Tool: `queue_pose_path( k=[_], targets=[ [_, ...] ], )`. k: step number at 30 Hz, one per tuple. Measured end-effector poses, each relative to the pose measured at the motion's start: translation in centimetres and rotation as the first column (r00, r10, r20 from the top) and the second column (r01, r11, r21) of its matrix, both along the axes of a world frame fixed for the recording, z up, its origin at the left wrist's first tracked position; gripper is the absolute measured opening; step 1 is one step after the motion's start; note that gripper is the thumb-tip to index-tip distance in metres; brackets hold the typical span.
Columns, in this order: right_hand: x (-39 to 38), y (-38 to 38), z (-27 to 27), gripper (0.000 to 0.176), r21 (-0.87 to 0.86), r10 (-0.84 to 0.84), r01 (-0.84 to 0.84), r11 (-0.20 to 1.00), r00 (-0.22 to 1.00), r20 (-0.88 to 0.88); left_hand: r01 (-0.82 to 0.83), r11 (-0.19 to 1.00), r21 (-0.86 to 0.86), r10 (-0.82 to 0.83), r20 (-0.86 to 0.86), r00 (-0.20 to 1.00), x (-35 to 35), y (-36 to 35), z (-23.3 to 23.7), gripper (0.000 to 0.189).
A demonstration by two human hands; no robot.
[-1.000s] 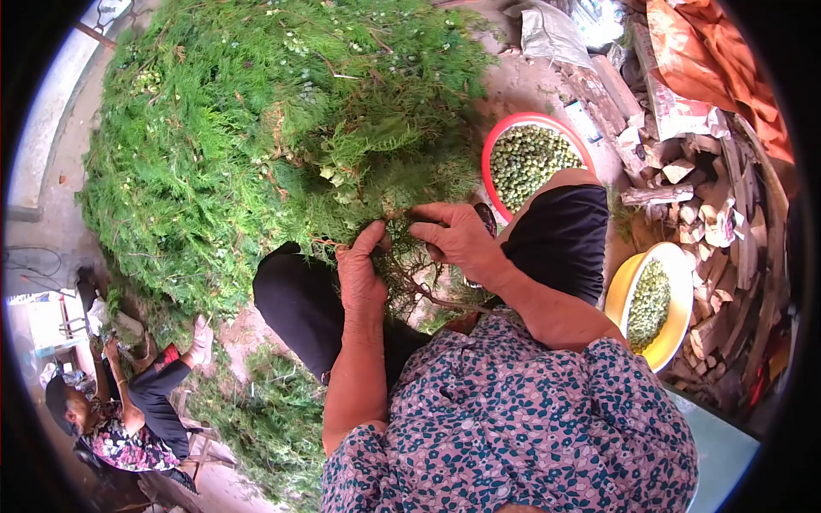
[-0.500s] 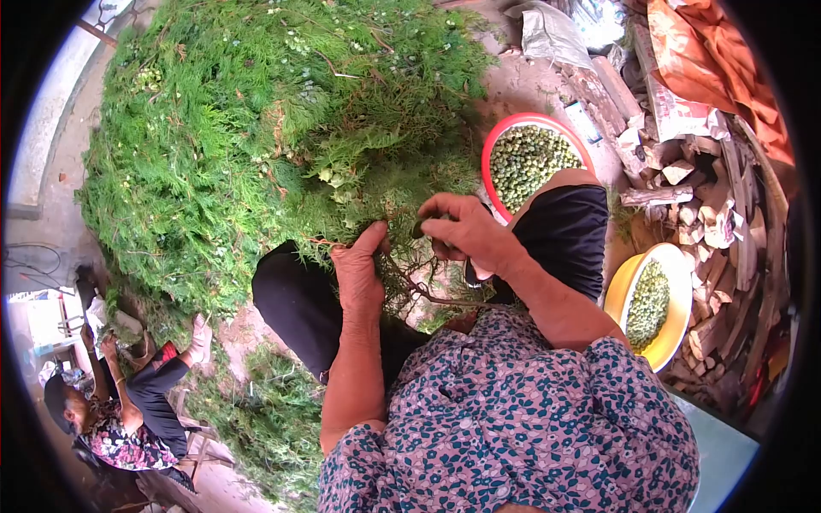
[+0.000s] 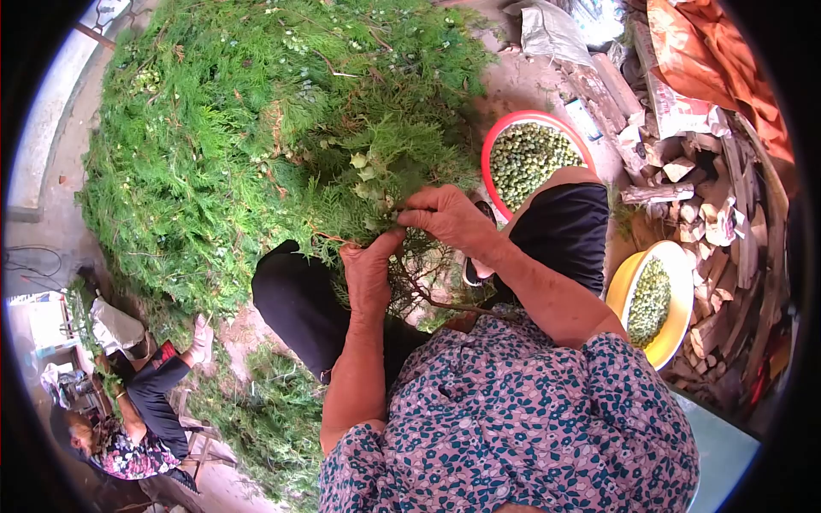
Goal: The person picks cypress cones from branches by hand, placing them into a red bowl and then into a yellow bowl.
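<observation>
My left hand (image 3: 369, 272) is closed around the stem of a leafy evergreen branch (image 3: 402, 150), held above my lap. A cluster of pale green cones (image 3: 366, 168) shows among its foliage, just beyond my fingers. My right hand (image 3: 453, 222) reaches in from the right, its thumb and fingers pinched together at the foliage beside my left thumb. What lies between those fingertips is hidden. A bare brown twig (image 3: 445, 303) lies across my lap under my hands. By my right knee stands a red-rimmed basin (image 3: 489, 162) holding many small green cones.
A big heap of cut evergreen branches (image 3: 205, 171) spreads ahead and left. To the right are a yellow basin (image 3: 676, 342) of green cones and stacked firewood (image 3: 714, 256). Another person (image 3: 137, 427) sits at the lower left, beside more greenery (image 3: 265, 419).
My right hand has moved left and closed in on the branch beside my left hand. The cone cluster now stands higher and clearer. The other person has leaned back, arms lowered.
</observation>
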State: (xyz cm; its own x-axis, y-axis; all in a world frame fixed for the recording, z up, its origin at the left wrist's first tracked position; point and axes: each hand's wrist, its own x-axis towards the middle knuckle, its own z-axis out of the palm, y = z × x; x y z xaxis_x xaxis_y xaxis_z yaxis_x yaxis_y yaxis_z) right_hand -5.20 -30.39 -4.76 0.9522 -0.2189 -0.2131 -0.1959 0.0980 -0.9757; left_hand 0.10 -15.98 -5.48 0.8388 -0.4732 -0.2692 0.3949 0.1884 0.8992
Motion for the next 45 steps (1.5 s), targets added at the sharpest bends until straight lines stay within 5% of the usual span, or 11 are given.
queue_pose_path(
  k=[2, 6, 8, 11, 21, 27, 30, 39, 41, 43, 45],
  targets=[
    [0.3, 0.9, -1.6, 0.014, -0.158, -0.102, 0.159, 0.975, 0.943, 0.317, 0.022, 1.0, -0.001, -0.022, -0.009, 1.0, 0.1, 0.1, -0.5, 0.016],
    [-0.3, 0.1, -0.5, 0.013, -0.436, -0.014, 0.23, 0.87, 0.896, 0.444, -0.041, 0.999, 0.022, 0.04, 0.015, 0.999, 0.0, -0.1, -0.6, 0.015],
    [-1.5, -0.7, 1.2, 0.019, 0.085, -0.146, 0.149, 0.985, 0.989, -0.034, -0.112, 0.991, 0.067, 0.114, -0.025, 0.993, -0.1, -0.6, -0.5, 0.015],
    [-2.8, -3.3, -0.6, 0.023, 0.424, -0.276, 0.291, 0.858, 0.956, -0.096, -0.04, 0.998, 0.043, 0.039, 0.006, 0.999, 0.2, -0.3, -1.1, 0.017],
    [-3.5, -2.6, -0.4, 0.017, 0.349, -0.047, 0.118, 0.93, 0.978, -0.204, 0.167, 0.974, 0.151, -0.17, 0.008, 0.985, 0.2, -0.8, -0.6, 0.053],
    [-3.0, -1.0, -1.7, 0.024, -0.465, -0.049, 0.118, 0.877, 0.986, 0.158, 0.085, 0.964, 0.251, -0.117, 0.115, 0.986, 0.2, -0.9, -1.3, 0.055],
    [-3.0, -0.7, -1.8, 0.023, -0.559, -0.012, 0.11, 0.822, 0.984, 0.176, 0.068, 0.997, 0.022, -0.067, -0.067, 0.996, 0.1, -1.0, -1.1, 0.036],
    [-4.3, -3.6, -4.4, 0.018, -0.739, 0.094, 0.04, 0.673, 0.986, 0.139, -0.084, 0.995, 0.046, 0.085, -0.008, 0.996, 0.5, -0.8, -1.8, 0.028],
    [-4.6, -5.7, -4.2, 0.015, -0.717, -0.037, 0.213, 0.663, 0.967, 0.254, -0.071, 0.995, 0.074, 0.071, 0.001, 0.998, 0.7, -0.7, -1.0, 0.029],
    [-4.6, -8.3, -2.1, 0.014, -0.136, -0.482, 0.463, 0.876, 0.839, -0.251, -0.026, 0.995, 0.096, 0.028, -0.012, 1.0, 0.7, -0.6, -0.6, 0.029],
    [-4.4, -11.9, -4.1, 0.015, 0.261, -0.675, 0.777, 0.573, 0.627, -0.389, -0.014, 0.996, 0.086, 0.016, -0.026, 1.0, 0.5, -0.8, -1.0, 0.029]
  ],
)
